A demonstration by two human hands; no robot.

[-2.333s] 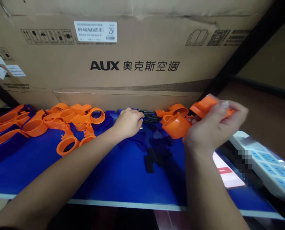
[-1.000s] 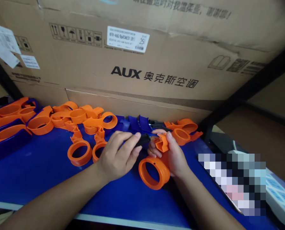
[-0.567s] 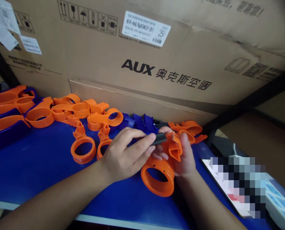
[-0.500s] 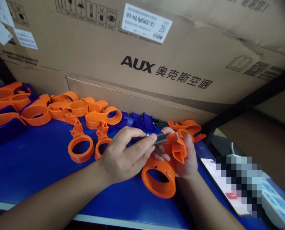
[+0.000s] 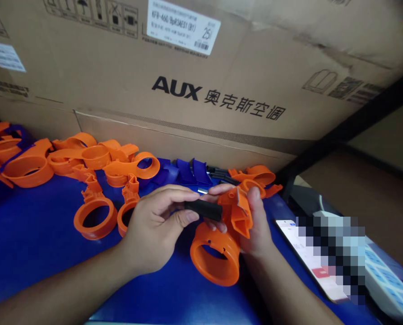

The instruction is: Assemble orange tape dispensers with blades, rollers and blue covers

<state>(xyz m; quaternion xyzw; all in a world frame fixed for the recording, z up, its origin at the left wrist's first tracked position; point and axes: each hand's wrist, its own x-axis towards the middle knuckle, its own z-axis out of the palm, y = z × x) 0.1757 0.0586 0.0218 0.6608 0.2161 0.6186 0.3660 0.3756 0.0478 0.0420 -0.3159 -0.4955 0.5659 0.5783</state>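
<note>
Between the thumb and fingers of my left hand point(image 5: 155, 228) is a short black tube point(image 5: 206, 211), lying nearly level. Its right end comes up against an orange plastic tape dispenser body point(image 5: 216, 273); whether it touches cannot be made out. My right hand point(image 5: 260, 225) is wrapped round the upper part of that body, with the large ring hanging below toward me and a smaller ring near the thumb. Some right fingers are hidden behind the orange part. A small shiny metal piece point(image 5: 203, 191) shows just beyond my left fingertips.
Several orange dispenser bodies point(image 5: 96, 221) lie at the left and back of the blue tabletop point(image 5: 52, 271). Blue curved pieces point(image 5: 185, 172) and black tubes point(image 5: 221, 174) are behind my hands. A phone point(image 5: 309, 257) and power strip point(image 5: 387, 275) lie right. A large cardboard box point(image 5: 120, 90) stands behind.
My left hand has turned and the black tube shows more of its length, now lower against the orange body. My right hand keeps its hold. The whole view has shifted slightly.
</note>
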